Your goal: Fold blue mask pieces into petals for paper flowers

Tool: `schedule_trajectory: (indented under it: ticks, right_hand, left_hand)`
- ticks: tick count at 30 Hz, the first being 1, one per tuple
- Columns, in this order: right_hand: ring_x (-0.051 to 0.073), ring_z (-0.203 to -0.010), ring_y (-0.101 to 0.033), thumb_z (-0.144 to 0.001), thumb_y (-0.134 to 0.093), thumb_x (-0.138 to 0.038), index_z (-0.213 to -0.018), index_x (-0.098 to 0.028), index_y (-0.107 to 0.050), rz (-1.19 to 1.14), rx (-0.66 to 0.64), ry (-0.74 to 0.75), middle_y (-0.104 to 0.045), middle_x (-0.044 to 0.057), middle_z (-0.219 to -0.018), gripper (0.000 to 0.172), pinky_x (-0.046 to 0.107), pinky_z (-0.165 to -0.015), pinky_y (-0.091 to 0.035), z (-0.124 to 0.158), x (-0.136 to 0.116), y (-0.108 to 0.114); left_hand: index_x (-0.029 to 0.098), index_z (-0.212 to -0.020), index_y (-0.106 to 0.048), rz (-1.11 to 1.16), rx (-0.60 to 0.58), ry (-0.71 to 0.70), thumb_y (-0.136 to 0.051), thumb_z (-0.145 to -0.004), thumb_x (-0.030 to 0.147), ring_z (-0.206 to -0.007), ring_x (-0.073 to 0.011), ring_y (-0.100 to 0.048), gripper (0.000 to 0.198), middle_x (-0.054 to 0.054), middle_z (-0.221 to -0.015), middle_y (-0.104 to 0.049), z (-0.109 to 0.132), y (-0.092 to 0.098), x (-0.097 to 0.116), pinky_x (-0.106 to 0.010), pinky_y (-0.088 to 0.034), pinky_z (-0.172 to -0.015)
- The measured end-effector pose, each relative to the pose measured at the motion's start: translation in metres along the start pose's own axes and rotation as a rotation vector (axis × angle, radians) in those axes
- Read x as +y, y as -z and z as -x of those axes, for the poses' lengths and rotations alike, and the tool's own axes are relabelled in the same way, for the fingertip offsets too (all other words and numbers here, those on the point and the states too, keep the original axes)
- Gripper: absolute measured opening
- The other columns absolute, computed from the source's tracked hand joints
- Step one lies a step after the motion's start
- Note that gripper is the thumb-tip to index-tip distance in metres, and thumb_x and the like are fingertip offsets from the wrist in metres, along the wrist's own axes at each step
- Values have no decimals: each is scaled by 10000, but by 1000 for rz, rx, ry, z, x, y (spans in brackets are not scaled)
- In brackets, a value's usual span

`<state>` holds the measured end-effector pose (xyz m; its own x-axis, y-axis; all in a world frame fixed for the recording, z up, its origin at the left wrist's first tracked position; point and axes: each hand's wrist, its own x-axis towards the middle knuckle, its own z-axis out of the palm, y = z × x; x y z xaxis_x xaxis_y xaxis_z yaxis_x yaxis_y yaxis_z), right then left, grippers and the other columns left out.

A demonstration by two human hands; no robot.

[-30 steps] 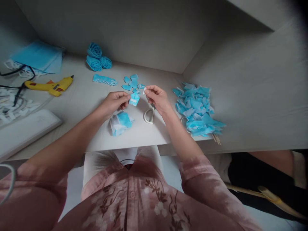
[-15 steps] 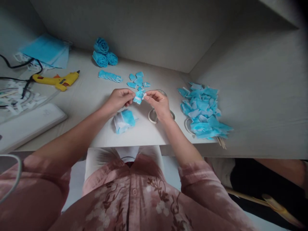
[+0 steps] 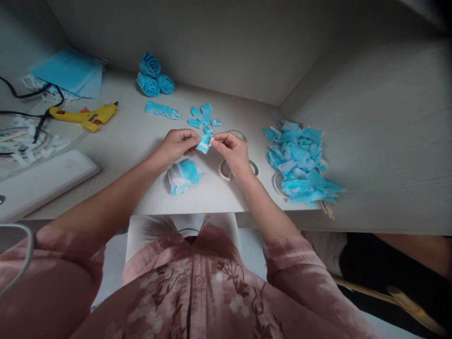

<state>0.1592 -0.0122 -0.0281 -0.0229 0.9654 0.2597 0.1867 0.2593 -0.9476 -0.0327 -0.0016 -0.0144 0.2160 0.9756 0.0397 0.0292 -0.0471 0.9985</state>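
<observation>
My left hand (image 3: 176, 145) and my right hand (image 3: 231, 149) meet above the white desk (image 3: 134, 136), both pinching one small blue fabric piece (image 3: 204, 143) with a white strip on it. Just below my left hand lies a crumpled blue and white fabric bundle (image 3: 181, 175). White-handled scissors (image 3: 226, 170) lie under my right wrist, partly hidden. A few cut blue pieces (image 3: 203, 116) are scattered just beyond my hands.
A heap of blue fabric scraps (image 3: 300, 162) lies at the right, with thin sticks at its near edge. Blue rolled rosettes (image 3: 153, 79) stand at the back. A yellow glue gun (image 3: 84, 116), stacked blue sheets (image 3: 68, 73) and a white flat device (image 3: 42, 181) are left. Another person sits at the lower right.
A second ago my hands were apart, the right one pinching a small white bit. They have since come together on the blue piece and hold it steady.
</observation>
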Motion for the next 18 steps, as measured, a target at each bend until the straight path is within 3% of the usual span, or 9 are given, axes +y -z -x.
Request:
schedule_trajectory:
  ticks: [9, 18]
  right_hand:
    - [159, -835, -660, -805, -772, -481, -901, -251, -743, 24, -35, 29, -748, -1, -884, 251, 318, -837, -527, -1, 4, 0]
    - [149, -830, -645, -844, -739, -438, -938, -247, -753, 80, -23, 69, -746, -1, -916, 214, 301, -821, -516, 0, 9, -1]
  left_hand:
    - [140, -760, -691, 86, -25, 21, -770, -778, 306, -659, -113, -614, 185, -14, -723, -672, -2, 0, -6, -262, -526, -703]
    - [147, -736, -670, 159, -37, 46, -836, -729, 360, -709, -131, -635, 270, -8, -721, -650, 0, -3, -3, -289, -558, -754]
